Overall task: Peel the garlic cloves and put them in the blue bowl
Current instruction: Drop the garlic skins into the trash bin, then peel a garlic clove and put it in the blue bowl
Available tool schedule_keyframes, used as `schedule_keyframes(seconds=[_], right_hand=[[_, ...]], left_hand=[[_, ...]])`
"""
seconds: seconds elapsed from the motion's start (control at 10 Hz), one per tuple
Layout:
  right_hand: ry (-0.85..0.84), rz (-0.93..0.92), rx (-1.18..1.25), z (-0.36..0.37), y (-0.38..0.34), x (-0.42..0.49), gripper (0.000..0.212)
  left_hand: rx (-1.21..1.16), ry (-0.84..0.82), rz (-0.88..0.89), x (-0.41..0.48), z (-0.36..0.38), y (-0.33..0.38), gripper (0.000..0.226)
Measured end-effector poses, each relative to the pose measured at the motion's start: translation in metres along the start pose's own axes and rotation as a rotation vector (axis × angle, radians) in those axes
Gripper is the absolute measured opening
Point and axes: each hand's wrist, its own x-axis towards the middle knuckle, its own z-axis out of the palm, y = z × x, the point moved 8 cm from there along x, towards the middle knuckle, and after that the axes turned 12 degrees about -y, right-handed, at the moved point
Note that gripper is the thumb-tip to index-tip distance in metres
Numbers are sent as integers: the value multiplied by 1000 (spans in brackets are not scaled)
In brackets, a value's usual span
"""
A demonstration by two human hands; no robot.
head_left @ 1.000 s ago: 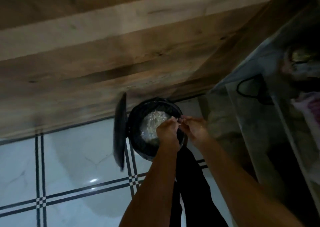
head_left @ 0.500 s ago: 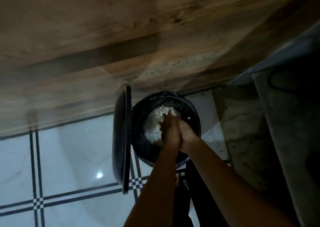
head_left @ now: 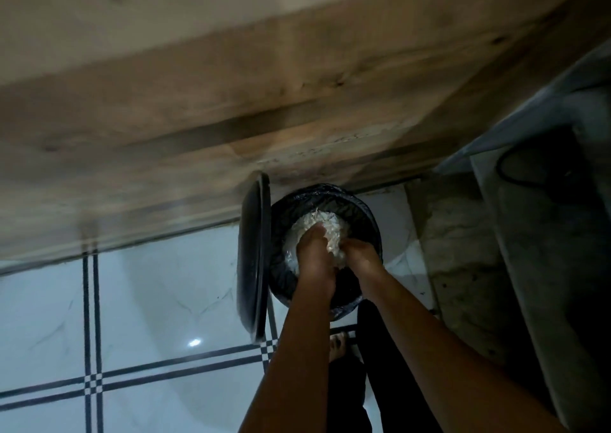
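Note:
Neither the garlic cloves nor the blue bowl is in view. I look down at a black bin (head_left: 370,214) lined with a dark bag, which holds a heap of white papery scraps (head_left: 310,224). My left hand (head_left: 314,257) and my right hand (head_left: 362,255) hang close together over the bin's mouth, fingers pointing down into it. Their tips reach the white heap, and some white scraps show between the two hands. The dim, blurred picture hides whether either hand grips anything.
The bin's black lid (head_left: 253,260) stands upright on its left side. A wooden cabinet front (head_left: 231,118) rises behind it. White floor tiles (head_left: 139,307) with dark lines lie at the left, and my foot (head_left: 338,348) is on them. A stone ledge (head_left: 463,250) and a black cable (head_left: 515,171) are at the right.
Half a second ago my palms were pressed flat together over the bin. Now they are slightly apart and lower, with their fingertips at the white heap.

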Motion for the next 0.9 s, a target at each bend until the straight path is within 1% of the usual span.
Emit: schedule_keyframes(seconds=[0.1, 0.2, 0.3, 0.4, 0.5, 0.6, 0.7, 0.8, 0.9], right_hand=[[23, -72, 143, -16, -26, -71, 29], [-8, -197, 293, -30, -59, -155, 35], [-32, -357, 363, -55, -86, -251, 31], [6, -490, 419, -90, -101, -337, 27], [96, -635, 491, -138, -106, -422, 20], [200, -780, 559, -196, -89, -504, 17], [325, -866, 641, -256, -52, -564, 20], [423, -934, 726, -312, 2, -617, 18], [511, -964, 783, -360, 65, -662, 17]], left_hand=[[62, 1, 70, -59, 14, 32, 39], [120, -82, 83, -129, 49, 54, 35], [170, -182, 170, -208, 98, 72, 33], [289, -330, 249, -290, 165, 89, 32], [368, -457, 287, -342, 222, 85, 21], [457, -608, 355, -406, 296, 61, 18], [525, -754, 373, -453, 354, 12, 18], [599, -895, 332, -503, 403, -59, 22], [663, -996, 274, -543, 433, -137, 23]])
